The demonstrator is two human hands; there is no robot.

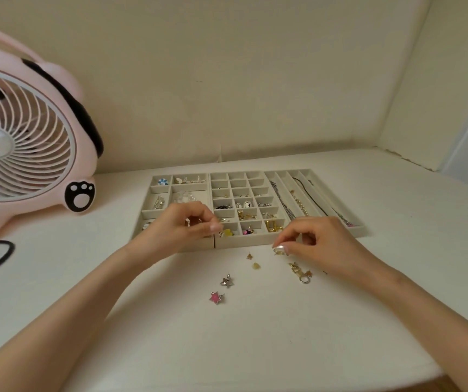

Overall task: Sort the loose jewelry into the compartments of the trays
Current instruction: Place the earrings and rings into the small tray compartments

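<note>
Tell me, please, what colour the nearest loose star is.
The star is pink with a silver rim; head view.

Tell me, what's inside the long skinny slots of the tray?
A silver chain, a gold chain, a black cord and one more thin chain. The right hand hides some near ends.

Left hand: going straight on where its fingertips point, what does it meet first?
The left hand would likely meet the yellow piece in the near-left compartment of the grid tray; depth unclear.
</note>
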